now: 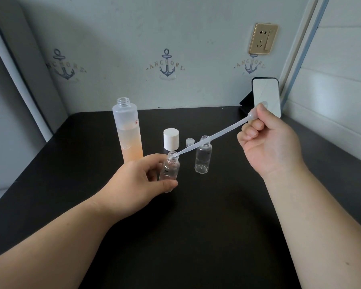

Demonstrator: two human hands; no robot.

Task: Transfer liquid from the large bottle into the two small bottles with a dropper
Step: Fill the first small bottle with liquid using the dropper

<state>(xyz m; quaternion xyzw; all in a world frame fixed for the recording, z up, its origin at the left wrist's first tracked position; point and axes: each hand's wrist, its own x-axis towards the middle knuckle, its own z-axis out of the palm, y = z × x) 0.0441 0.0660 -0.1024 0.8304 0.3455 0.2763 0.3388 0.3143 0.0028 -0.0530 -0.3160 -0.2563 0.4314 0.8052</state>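
Note:
The large frosted bottle (128, 130) stands uncapped at the back left, partly filled with peach liquid. My left hand (138, 182) holds a small clear bottle (169, 170) tilted, its mouth open. My right hand (267, 147) pinches the bulb of a clear plastic dropper (215, 135), whose tip rests inside that bottle's mouth. The second small clear bottle (203, 157) stands upright and open just to the right, behind the dropper's stem.
A white cap (171, 139) and a small clear cap (189, 142) sit on the black table (196, 226) behind the small bottles. A phone (266, 97) leans at the back right corner. Walls close in on the left, back and right.

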